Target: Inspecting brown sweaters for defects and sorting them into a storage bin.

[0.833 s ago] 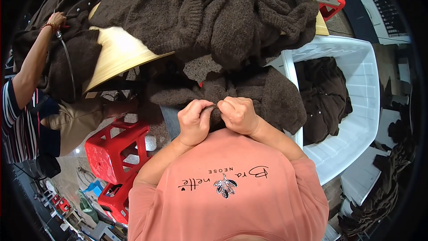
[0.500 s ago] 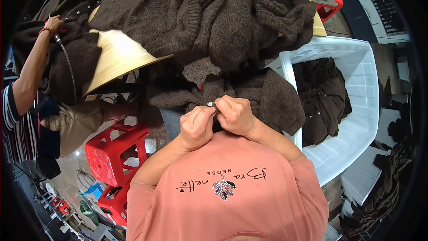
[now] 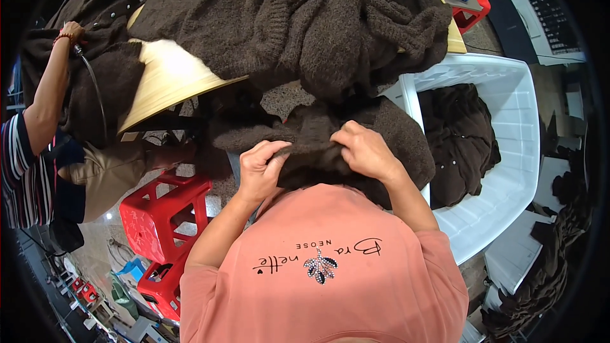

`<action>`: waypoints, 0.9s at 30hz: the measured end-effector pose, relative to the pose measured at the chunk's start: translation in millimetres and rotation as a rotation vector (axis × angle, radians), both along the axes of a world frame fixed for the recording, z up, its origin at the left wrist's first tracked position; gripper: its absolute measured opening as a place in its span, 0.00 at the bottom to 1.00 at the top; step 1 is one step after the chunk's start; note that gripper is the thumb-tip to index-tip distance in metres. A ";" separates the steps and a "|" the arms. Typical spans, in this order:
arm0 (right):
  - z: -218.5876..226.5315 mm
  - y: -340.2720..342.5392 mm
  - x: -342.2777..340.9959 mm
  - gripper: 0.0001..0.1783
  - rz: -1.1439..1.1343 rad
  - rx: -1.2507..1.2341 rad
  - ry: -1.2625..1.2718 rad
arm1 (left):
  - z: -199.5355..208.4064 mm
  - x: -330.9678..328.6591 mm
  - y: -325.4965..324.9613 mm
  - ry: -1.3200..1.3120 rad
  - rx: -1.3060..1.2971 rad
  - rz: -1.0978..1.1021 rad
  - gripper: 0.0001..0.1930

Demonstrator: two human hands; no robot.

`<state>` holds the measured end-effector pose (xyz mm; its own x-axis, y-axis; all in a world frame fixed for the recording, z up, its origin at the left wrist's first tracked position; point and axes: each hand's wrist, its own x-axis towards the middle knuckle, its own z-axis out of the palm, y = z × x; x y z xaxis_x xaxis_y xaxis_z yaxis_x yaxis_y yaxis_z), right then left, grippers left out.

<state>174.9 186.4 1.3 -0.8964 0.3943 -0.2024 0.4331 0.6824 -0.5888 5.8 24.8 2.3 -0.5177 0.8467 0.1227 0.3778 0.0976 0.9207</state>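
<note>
A dark brown knitted garment (image 3: 394,146) lies bunched across my lap, below the table's near edge. My left hand (image 3: 262,164) pinches its edge between thumb and fingers. A short way to the right, my right hand (image 3: 363,149) grips the same edge with curled fingers. The knit between the two hands is spread out, with a ribbed strip running away from me. No button shows on this stretch of the garment.
More brown knitwear (image 3: 330,32) covers the wooden table (image 3: 178,79). A white plastic bin (image 3: 502,209) with brown garments stands at right. Red stools (image 3: 149,222) are at left, where another person's hand (image 3: 71,30) holds a hose-fed tool over brown knitwear.
My hands have moved apart from close together, the left one to the left and the right one to the right. The shiny button between them no longer shows.
</note>
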 end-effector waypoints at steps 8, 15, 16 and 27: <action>1.0 -34.3 -32.7 0.03 0.065 -0.328 0.623 | 25.7 11.1 11.3 -0.055 -0.078 -0.096 0.04; 4.7 -37.3 -30.8 0.05 -0.021 -0.364 0.644 | 17.4 13.3 6.7 -0.429 -0.184 -0.142 0.03; 5.5 -35.3 -30.3 0.06 0.012 -0.378 0.606 | 16.6 12.7 5.9 -0.629 -0.132 -0.108 0.02; -33.2 -23.2 32.3 0.16 -0.255 -0.336 0.376 | 26.9 -11.3 2.4 -0.971 0.118 0.074 0.03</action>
